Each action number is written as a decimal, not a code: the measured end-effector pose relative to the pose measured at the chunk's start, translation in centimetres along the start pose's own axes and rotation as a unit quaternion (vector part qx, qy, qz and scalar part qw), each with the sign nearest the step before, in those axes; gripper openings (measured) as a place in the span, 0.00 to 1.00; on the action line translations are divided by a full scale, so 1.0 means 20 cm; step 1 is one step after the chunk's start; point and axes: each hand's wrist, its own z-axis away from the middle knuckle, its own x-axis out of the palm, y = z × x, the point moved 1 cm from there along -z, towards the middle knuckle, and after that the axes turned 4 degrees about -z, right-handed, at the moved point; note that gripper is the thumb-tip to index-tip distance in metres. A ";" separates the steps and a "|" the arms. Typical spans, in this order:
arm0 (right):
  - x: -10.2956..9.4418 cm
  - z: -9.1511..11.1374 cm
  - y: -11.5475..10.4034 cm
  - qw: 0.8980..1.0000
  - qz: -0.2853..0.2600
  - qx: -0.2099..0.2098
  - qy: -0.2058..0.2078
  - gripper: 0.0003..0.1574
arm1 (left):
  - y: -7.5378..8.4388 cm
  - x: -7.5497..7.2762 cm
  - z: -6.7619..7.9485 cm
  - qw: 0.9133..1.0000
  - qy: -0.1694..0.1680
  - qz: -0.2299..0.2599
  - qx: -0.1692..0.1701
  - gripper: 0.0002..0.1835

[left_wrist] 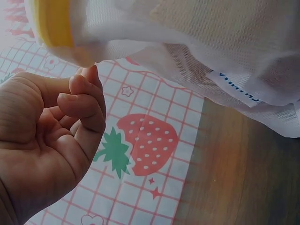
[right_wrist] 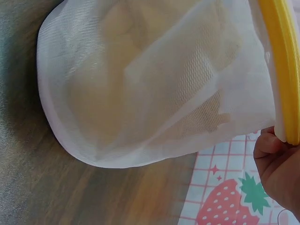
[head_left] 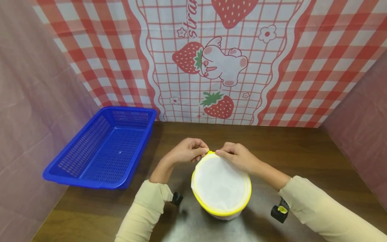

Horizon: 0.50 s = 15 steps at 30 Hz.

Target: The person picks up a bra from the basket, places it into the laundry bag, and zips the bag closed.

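A white mesh laundry bag (head_left: 222,185) with a yellow zipper round its top rim stands upright in front of me. Its round lid lies over the opening. My left hand (head_left: 190,150) pinches the yellow zipper end (head_left: 210,152) at the far side of the rim. Just to the right, my right hand (head_left: 240,157) pinches the rim with thumb and fingers. In the right wrist view, something tan (right_wrist: 112,93) shows dimly through the mesh; its kind is unclear. A white label with blue print (left_wrist: 236,88) hangs from the bag's side in the left wrist view.
At the left of the wooden table (head_left: 287,148) sits a blue plastic basket (head_left: 142,148) with slotted walls. Behind the table hangs a red-and-white strawberry cloth (head_left: 121,67). Pinkish cloth walls (head_left: 39,101) flank both sides.
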 end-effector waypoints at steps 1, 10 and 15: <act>0.00 0.00 0.00 1.000 0.001 0.000 0.002 0.14 | 0.00 0.00 0.00 1.000 0.001 0.000 -0.001 0.10; 0.00 0.01 0.02 1.000 -0.007 0.011 -0.002 0.15 | 0.00 0.01 0.00 1.000 -0.002 -0.002 0.000 0.11; 0.00 -0.01 0.02 0.999 -0.031 0.029 -0.022 0.16 | 0.01 0.01 -0.01 1.000 -0.004 -0.005 0.000 0.11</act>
